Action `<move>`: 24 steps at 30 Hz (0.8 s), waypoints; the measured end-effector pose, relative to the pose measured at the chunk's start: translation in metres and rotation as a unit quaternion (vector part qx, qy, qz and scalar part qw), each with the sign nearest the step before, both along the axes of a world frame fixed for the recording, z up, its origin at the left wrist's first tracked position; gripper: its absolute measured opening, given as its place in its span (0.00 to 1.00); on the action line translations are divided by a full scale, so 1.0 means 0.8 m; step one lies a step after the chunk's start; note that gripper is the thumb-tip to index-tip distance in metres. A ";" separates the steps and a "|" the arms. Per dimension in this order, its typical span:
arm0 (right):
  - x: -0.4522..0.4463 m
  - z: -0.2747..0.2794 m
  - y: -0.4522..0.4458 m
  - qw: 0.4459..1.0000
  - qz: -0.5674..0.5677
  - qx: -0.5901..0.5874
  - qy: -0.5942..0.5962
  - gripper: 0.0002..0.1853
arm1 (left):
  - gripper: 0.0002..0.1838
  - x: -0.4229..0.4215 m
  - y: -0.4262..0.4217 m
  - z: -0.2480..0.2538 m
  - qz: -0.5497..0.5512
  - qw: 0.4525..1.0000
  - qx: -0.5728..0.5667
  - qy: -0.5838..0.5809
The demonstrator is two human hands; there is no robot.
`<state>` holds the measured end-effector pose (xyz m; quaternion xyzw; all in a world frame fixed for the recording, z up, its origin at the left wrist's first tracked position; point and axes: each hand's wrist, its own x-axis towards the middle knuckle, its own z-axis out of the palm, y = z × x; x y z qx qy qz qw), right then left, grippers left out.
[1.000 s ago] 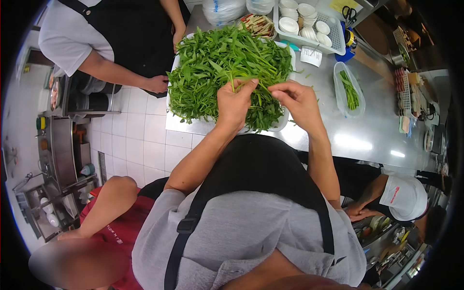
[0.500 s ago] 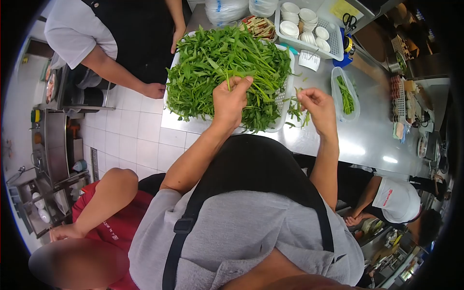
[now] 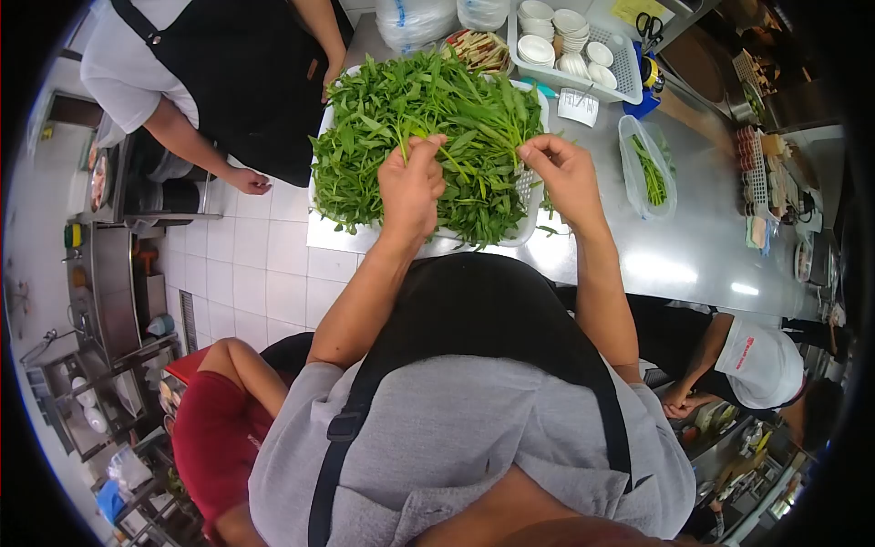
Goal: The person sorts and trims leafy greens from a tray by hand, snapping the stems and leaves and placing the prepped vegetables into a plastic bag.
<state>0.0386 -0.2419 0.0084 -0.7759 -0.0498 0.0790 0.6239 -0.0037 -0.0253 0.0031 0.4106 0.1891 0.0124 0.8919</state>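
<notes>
A big heap of leafy greens [image 3: 374, 118] fills a white perforated basket [image 3: 527, 235] on the steel table. My left hand [image 3: 412, 191] is closed around a green stem over the front middle of the heap. At the heap's right side, my right hand [image 3: 563, 178] has its thumb and forefinger pinched at the ends of some stems; what lies between the fingertips is too small to make out. Bits of green lie on the table beside the basket, partly behind my right hand.
Right of the basket, a clear container [image 3: 649, 169] holds green stems. Behind are a tray of small white dishes [image 3: 629, 77], a paper slip [image 3: 578, 108] and plastic bags [image 3: 415, 23]. One person [image 3: 246, 82] stands left, another in red [image 3: 219, 428] lower left, another [image 3: 761, 360] right.
My right hand has moved left from over the table to the heap's edge. My left hand has shifted slightly left. The person in red has turned and shifted, and the left person's hand has moved left.
</notes>
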 end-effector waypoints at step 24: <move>-0.026 0.016 0.047 0.997 0.061 0.043 0.033 0.10 | 0.19 -0.001 -0.025 -0.001 -0.112 0.974 -0.137 -0.144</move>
